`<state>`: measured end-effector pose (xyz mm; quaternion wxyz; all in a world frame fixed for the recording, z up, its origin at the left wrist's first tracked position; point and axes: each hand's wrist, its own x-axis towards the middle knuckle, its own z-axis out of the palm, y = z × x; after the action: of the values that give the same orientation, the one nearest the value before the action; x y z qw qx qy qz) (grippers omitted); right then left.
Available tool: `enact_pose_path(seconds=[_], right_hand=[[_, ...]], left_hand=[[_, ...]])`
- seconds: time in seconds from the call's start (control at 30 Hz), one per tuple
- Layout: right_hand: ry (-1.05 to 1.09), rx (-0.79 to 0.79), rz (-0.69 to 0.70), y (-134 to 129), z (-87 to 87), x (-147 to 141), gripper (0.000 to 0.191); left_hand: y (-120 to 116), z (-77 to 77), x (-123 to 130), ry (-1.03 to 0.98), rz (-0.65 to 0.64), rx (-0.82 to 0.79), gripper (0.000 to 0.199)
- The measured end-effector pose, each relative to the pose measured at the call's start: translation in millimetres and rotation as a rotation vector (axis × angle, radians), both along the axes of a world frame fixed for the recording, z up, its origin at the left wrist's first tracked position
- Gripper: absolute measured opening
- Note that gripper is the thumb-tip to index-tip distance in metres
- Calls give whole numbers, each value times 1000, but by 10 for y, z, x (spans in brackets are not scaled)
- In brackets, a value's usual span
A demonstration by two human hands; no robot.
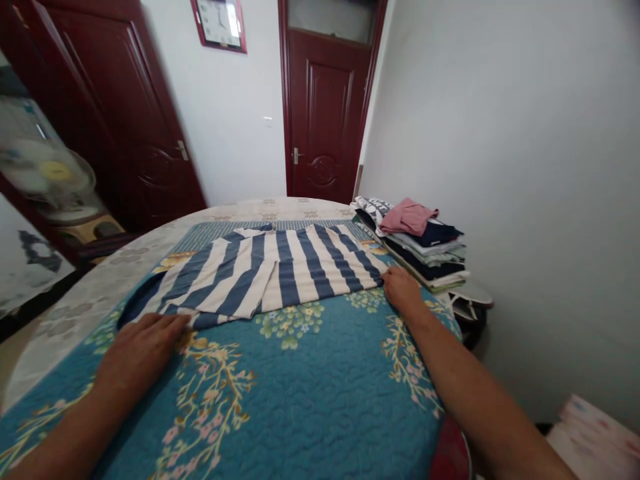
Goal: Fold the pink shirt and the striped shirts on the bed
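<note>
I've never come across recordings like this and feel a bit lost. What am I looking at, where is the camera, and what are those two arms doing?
There is no machine here: the arms belong to a person working bare-handed. The single picture comes from a camera worn on that person's head, looking forward and down, so their arms reach in from below.

A blue-green floral cover lies over part of a pale-covered table. On it is a blue-and-white striped garment. The left hand rests at its near left edge; the right hand is at its right end, seemingly pinching the cloth, though the fingertips are hard to make out. Beyond the right hand sits a stack of folded cloth.
</note>
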<state>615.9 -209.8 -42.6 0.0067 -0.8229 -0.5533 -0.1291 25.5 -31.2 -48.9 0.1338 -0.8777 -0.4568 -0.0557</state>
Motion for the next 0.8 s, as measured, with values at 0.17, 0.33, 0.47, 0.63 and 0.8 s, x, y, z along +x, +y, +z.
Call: enact_pose_path(seconds=[0.17,0.33,0.47,0.63,0.8], right_hand=[[58,77,-157,47,-27,-61,36],[99,117,-125,68,-36,-23,26],[84,107,-122,27,21,-5,22],[42,88,-117,-208,49,-56,20],[21,17,-122,-564,-41,-180,19]], left_hand=[[-5,27,44,70,-4,57,50],[-14,148,80,114,31,73,44],[-13,288,32,131,84,35,45],[-85,420,-145,115,113,-10,50],[-246,367,-290,100,106,-146,49]])
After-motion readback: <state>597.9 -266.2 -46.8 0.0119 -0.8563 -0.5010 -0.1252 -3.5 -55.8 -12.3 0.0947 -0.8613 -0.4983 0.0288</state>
